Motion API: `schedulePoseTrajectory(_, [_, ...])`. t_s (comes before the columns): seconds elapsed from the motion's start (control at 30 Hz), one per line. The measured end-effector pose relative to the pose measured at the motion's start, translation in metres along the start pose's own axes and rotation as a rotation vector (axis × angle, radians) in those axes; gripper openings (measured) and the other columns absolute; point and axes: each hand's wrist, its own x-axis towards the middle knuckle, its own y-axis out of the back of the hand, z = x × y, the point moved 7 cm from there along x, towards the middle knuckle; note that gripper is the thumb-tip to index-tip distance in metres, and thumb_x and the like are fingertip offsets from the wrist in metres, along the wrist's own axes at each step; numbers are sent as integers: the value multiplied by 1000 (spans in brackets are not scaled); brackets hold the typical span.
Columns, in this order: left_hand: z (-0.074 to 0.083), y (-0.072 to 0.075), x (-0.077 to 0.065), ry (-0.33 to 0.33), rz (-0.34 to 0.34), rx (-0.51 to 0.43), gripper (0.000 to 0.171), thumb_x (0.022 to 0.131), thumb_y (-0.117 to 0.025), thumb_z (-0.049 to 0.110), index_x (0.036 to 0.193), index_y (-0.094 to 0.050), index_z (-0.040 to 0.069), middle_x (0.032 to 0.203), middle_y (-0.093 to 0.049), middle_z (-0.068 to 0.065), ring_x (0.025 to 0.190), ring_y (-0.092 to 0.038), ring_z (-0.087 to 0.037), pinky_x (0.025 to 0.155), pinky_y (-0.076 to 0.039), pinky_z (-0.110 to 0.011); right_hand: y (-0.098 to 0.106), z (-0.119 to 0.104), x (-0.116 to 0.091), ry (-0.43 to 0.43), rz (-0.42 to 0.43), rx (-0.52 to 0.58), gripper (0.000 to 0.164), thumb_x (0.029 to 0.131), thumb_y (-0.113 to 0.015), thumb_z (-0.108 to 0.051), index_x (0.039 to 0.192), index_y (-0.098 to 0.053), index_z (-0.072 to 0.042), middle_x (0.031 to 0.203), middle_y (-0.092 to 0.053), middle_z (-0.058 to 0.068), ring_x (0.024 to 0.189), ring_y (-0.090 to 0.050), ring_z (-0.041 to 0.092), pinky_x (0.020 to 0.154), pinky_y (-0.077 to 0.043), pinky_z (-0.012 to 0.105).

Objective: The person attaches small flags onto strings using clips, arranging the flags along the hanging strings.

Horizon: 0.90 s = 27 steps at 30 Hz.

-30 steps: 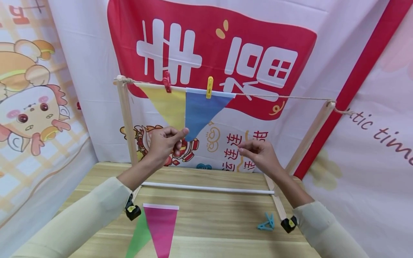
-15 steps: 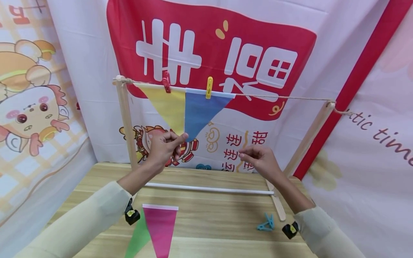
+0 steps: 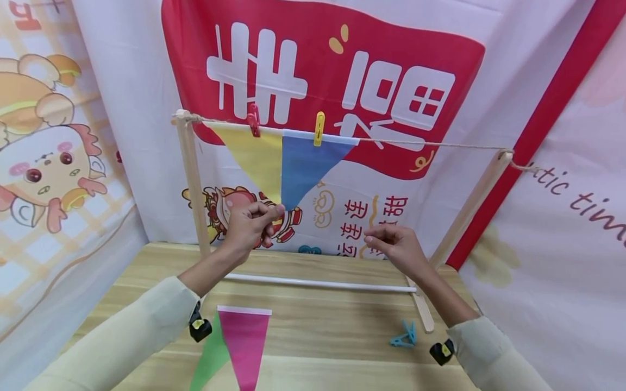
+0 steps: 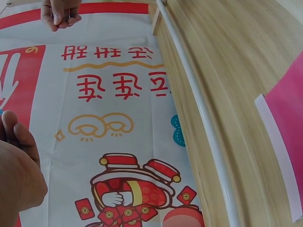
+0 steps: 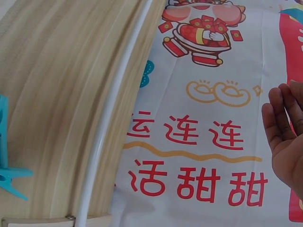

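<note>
My left hand is raised, its thumb tip overlapping the lower points of a yellow pennant and a blue pennant. Its fingers are loosely curled with nothing visible in them. Both pennants hang from a twine line. A red clothespin clips the yellow one and a yellow clothespin the blue one. To the right, below the line, my right hand hovers with thumb and fingertips close together. In the right wrist view its fingers are relaxed and hold nothing.
Wooden posts hold up the line, with a white rod between their bases. On the wooden table lie a pink pennant, a green pennant and blue clothespins. A printed cloth backs the table.
My left hand has slid down slightly along the pennants' lower points, and my right hand has dropped a little too. The pennants stay hanging as before.
</note>
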Motion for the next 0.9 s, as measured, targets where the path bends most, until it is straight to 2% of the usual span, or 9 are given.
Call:
schedulePoseTrajectory(0.17, [-5,1,1,16,4,-23,42,103,-86,35,95,-69,-3,62,-67,-1,46,-63,-14,49,-60,-29,1,4,-2,-14,-6,3,15,107,-80,-15,118,-85,-5,107,-84,20,83,-74,6,71,-61,21])
schedulePoseTrajectory(0.37, [-10,4,-2,17,2,-22,35,105,-85,34,87,-71,8,63,-66,0,47,-62,-10,48,-58,-26,0,8,-7,-27,-19,14,16,107,-80,-13,119,-84,-4,111,-84,21,86,-75,7,76,-63,20])
schedulePoseTrajectory(0.53, [-13,9,-4,29,6,11,32,105,-84,36,86,-74,11,64,-66,-1,47,-63,-10,48,-57,-24,1,13,-9,-51,-17,0,15,107,-81,-16,116,-84,-4,111,-84,18,86,-72,9,77,-62,19])
schedulePoseTrajectory(0.67, [-16,12,-6,36,-7,50,32,105,-84,35,91,-76,8,66,-68,0,51,-64,-9,50,-57,-24,2,15,-12,-62,-17,-17,18,107,-81,-18,116,-84,-3,108,-84,16,84,-71,8,74,-61,21])
schedulePoseTrajectory(0.73, [-19,14,-7,39,-15,75,33,105,-84,34,94,-76,4,68,-70,0,53,-66,-9,52,-58,-24,3,17,-13,-70,-13,-23,17,106,-81,-18,115,-85,-4,106,-84,15,84,-72,11,73,-61,22])
schedulePoseTrajectory(0.8, [-25,16,-9,51,-17,95,36,105,-85,33,97,-75,0,71,-71,-3,56,-67,-10,54,-57,-24,2,20,-16,-79,-21,-26,15,107,-81,-20,114,-85,-7,106,-84,13,87,-74,16,73,-60,23])
schedulePoseTrajectory(0.9, [-37,20,-13,94,-18,125,37,104,-86,35,99,-75,0,76,-74,-7,61,-69,-11,58,-59,-24,0,27,-23,-101,-34,-25,12,108,-80,-21,113,-85,-11,107,-84,11,89,-74,20,74,-60,24])
